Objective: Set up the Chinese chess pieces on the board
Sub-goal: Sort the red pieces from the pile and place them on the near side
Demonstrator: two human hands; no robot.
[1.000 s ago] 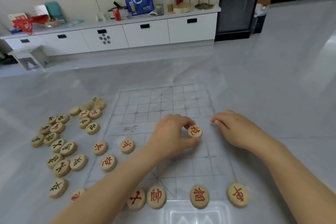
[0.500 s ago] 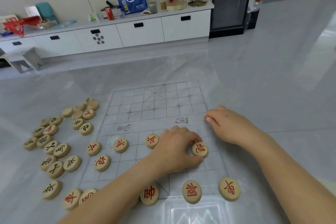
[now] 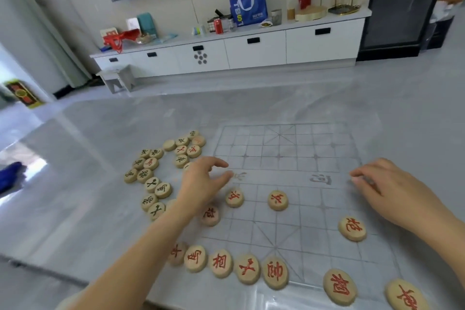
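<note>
The board (image 3: 279, 148), a clear sheet printed with a grey grid, lay flat on the grey marbled tabletop (image 3: 75, 184). The left hand (image 3: 203, 181) hovered over the board's left edge beside the river band, thumb and forefinger spread apart and the other fingers loosely curled, with nothing held in it. The right hand (image 3: 385, 189) lay at the board's right edge level with the river, its fingers reaching leftward with their tips on the sheet; they were a little blurred, but no piece showed between them. Along the near edge stood the back-row pieces (image 3: 247, 269), all lettered in red: five touching or nearly touching in a curved line from the left corner to the centre file, then two more well apart toward the right corner. Two rows further in, the left cannon piece (image 3: 210, 215) sat just below the left wrist, and the right cannon piece (image 3: 352, 228) sat near the right forearm. Just short of the river stood two soldier pieces (image 3: 234, 198), one near the left thumb and one on the centre file. Off the board to the left lay the loose pile (image 3: 156, 176) of red- and dark-lettered pieces, spread flat in clusters on the tabletop. Beyond, a white cabinet (image 3: 226, 53) carried a blue bag (image 3: 248, 6) and a red can (image 3: 218, 25).
</note>
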